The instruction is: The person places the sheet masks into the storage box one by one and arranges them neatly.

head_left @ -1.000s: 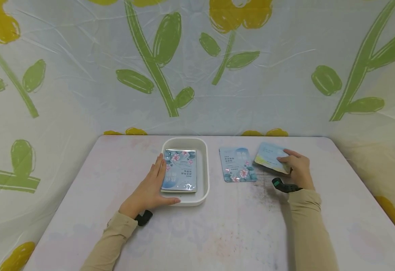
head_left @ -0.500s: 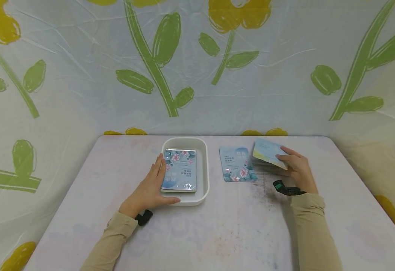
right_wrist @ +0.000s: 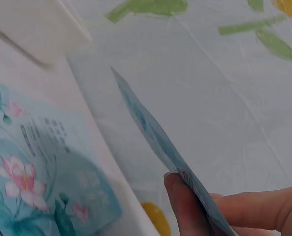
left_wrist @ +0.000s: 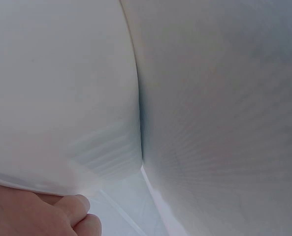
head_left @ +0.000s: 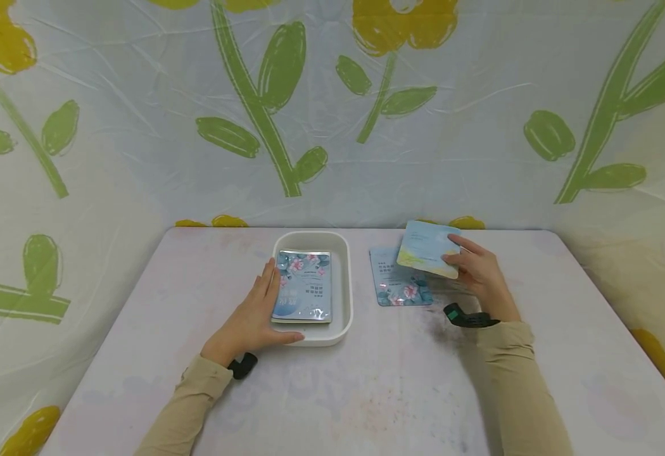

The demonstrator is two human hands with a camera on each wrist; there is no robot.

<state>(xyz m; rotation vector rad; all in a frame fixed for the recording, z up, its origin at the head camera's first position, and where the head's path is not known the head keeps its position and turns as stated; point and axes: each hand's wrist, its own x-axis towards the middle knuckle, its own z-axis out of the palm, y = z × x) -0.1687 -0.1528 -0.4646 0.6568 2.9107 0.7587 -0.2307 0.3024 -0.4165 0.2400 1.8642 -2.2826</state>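
A white tray [head_left: 341,316] stands left of centre on the table, with a blue floral sachet [head_left: 304,288] lying in it, apparently on top of another. My left hand [head_left: 247,320] rests along the tray's left side and near corner, fingers extended and thumb at the front rim. In my right hand [head_left: 483,275] a flat blue packet with a yellow-green edge [head_left: 426,250] is pinched between thumb and fingers, raised above the table. Partly behind it, another blue floral sachet [head_left: 403,291] lies flat on the table. The right wrist view shows the held packet [right_wrist: 155,137] nearly edge-on.
The pale table [head_left: 344,405] reaches back to a hanging cloth [head_left: 463,171] printed with yellow flowers and green leaves. The tray's outer wall [left_wrist: 62,98] fills much of the left wrist view.
My right hand has lifted the packet and carried it left, so that it now overlaps the lying sachet in the head view. The left hand and tray have stayed in place.
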